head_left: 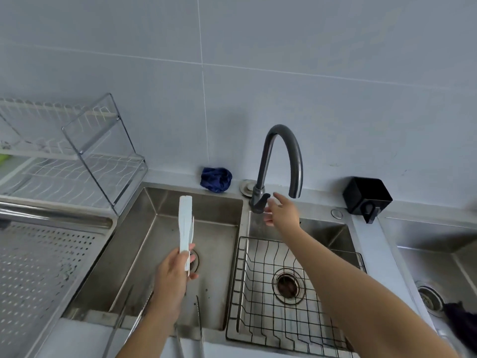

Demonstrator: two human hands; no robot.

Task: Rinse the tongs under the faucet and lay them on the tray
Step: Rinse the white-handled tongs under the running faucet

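Note:
My left hand [173, 273] holds a pair of white tongs [185, 223] upright over the left sink basin [144, 244], gripped at their lower end. My right hand [282, 210] is stretched out to the dark curved faucet [281, 161], fingers apart and touching or nearly touching its lever at the base. No water is visible at the spout. A perforated metal tray [38, 270] lies to the left of the sink. Two pairs of metal tongs [124, 313] [198, 324] rest at the front edge of the left basin.
A black wire basket [258, 293] sits in the right basin. A blue cloth [216, 179] lies behind the sink. A clear-sided dish rack [77, 156] stands at the back left, a black box [366, 197] at the back right, another sink [438, 267] at far right.

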